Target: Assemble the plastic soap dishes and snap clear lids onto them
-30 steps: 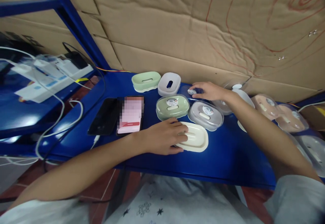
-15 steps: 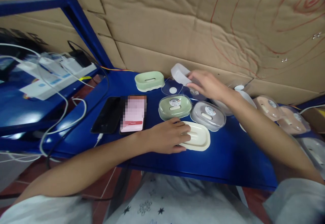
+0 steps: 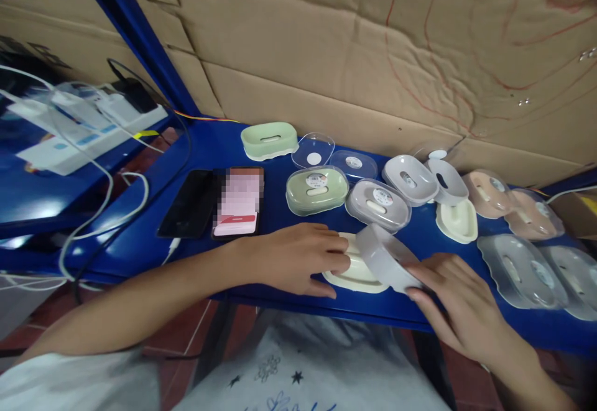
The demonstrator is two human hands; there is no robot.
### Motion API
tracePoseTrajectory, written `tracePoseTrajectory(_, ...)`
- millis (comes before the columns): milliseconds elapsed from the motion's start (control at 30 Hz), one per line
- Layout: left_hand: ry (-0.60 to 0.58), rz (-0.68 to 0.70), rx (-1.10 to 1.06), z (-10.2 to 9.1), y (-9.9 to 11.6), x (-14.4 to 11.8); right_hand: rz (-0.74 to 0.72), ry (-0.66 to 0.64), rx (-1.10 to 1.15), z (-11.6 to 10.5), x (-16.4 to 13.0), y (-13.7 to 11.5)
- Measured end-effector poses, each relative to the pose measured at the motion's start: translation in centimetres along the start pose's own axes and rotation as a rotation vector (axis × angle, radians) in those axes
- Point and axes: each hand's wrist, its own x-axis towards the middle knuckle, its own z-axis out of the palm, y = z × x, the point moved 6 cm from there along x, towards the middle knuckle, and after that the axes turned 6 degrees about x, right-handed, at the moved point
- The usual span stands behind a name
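Observation:
My right hand (image 3: 459, 305) grips a grey soap dish (image 3: 389, 258) by its right end, thumb on the near side. The dish is tilted, its left end over a cream soap dish base (image 3: 357, 277) lying flat on the blue table. On the left end of that base rests my left hand (image 3: 308, 258), its fingers stretched over the rim and the thumb apart. Behind them sit a lidded green soap dish (image 3: 317, 191) and a lidded grey soap dish (image 3: 377, 204), both with labels. Part of the cream base is hidden by the grey dish and my left fingers.
Two phones, one dark (image 3: 189, 203) and one lit (image 3: 239, 203), lie left. A green soap dish (image 3: 269, 140), clear lids (image 3: 313, 150) and grey dishes (image 3: 410, 178) stand along the cardboard (image 3: 298, 44). Pink lidded dishes (image 3: 489, 193) are right. A power strip (image 3: 88, 140) trails cables at left.
My right hand has come from the back of the table toward me, bringing the grey dish over the cream base. My left hand stays on the base, its thumb more apart.

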Motion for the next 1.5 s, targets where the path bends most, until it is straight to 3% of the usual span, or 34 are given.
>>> tracePoseTrajectory(200,0.053,-0.026,0.144,-1.1,0.0,0.2,-0.153,-0.023,-0.124,3.8,2.7,-1.6)
tracePoseTrajectory(433,-0.025,-0.028,0.045,0.7,-1.1,0.3,-0.180,-0.130,-0.068,6.4,2.3,-2.2)
tracePoseTrajectory(600,-0.038,0.000,0.113,1.1,-0.7,0.4,-0.181,-0.142,-0.041,6.8,1.4,-2.4)
tracePoseTrajectory(700,-0.025,0.004,0.110,1.2,-0.5,0.4,-0.256,-0.152,0.057,5.4,2.3,-2.0)
tracePoseTrajectory(800,-0.016,-0.009,0.058,1.1,-0.5,0.3,-0.246,-0.122,0.200,2.6,5.7,1.2)
tracePoseTrajectory(900,-0.031,-0.020,0.039,1.1,-0.6,0.3,-0.027,-0.132,0.128,1.3,11.1,7.9)
tracePoseTrajectory(1067,-0.006,-0.026,0.036,0.9,-0.7,0.3,0.025,-0.335,0.122,4.9,18.7,16.6)
tracePoseTrajectory(1167,-0.005,-0.026,0.072,0.9,-1.0,0.2,0.043,-0.409,0.123,7.6,20.6,18.8)
tracePoseTrajectory(1233,-0.002,-0.035,0.106,0.8,-1.3,0.2,0.048,-0.401,0.113,8.1,21.0,19.1)
tracePoseTrajectory(1300,0.002,-0.049,0.133,0.8,-1.7,0.1,0.051,-0.370,0.106,7.2,20.7,18.7)
tracePoseTrajectory(1367,0.010,-0.058,0.158,0.9,-2.0,0.2,0.079,-0.292,0.100,5.0,19.7,17.7)
tracePoseTrajectory(1500,0.051,-0.067,0.200,1.0,-2.3,0.1,0.135,-0.092,0.100,-0.1,14.5,13.8)
